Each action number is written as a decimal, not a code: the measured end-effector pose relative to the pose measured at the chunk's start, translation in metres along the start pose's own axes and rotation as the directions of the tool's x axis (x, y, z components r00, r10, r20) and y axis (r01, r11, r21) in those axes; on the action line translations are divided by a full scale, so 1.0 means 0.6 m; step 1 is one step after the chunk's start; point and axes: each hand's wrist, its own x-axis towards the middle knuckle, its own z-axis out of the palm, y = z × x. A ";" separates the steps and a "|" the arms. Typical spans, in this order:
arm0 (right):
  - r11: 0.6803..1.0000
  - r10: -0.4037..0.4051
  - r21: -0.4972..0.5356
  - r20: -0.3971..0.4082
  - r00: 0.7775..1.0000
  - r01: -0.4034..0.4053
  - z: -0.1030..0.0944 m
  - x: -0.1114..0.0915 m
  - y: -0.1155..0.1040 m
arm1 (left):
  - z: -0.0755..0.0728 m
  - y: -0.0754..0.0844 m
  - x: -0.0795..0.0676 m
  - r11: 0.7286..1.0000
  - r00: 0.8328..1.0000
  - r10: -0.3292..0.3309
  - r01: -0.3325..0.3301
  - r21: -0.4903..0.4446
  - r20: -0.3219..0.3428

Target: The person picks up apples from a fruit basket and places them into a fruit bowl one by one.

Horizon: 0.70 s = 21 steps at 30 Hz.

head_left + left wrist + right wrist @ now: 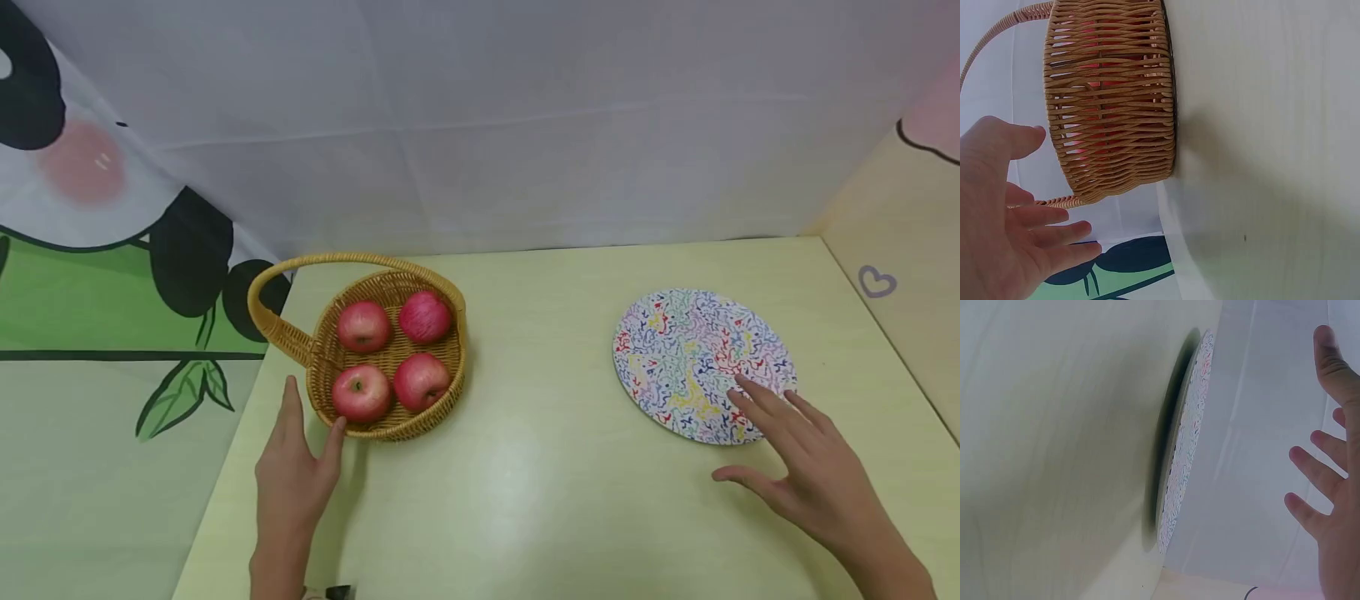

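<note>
A wicker basket [390,432] with an arched handle [300,337] stands at the left of the table and holds several red apples [362,393]. My left hand [294,479] is beside its near left side, fingers extended and thumb spread, with nothing in its grasp. In the left wrist view, the thumb is close to the basket's woven side [1110,106]. On the right lies a round board [697,358] with a multicoloured squiggle pattern. My right hand [810,467] hovers at the board's near right edge, fingers spread. The right wrist view shows the board's thin edge [1179,444] just above the tabletop.
The pale table [525,492] spreads between basket and board. A grey-white cloth [525,125] hangs along its back edge. On the left is a printed cartoon cloth [82,292]; at the right, a beige panel carries a heart drawing [877,282].
</note>
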 end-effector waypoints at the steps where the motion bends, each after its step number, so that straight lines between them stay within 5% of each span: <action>1: 1.000 -0.008 0.009 -0.010 1.000 0.008 0.002 0.001 -0.001 | 0.001 -0.001 -0.001 1.000 1.000 -0.018 0.018 0.000 0.007; 13: 0.993 -0.067 0.096 -0.044 0.997 0.071 0.011 0.018 -0.014 | 0.007 -0.001 0.004 0.989 0.989 -0.133 0.137 -0.058 0.063; 21: 0.990 -0.050 0.132 0.007 0.999 0.049 0.015 0.019 -0.016 | 0.021 -0.002 0.003 0.934 0.973 -0.217 0.230 -0.274 0.075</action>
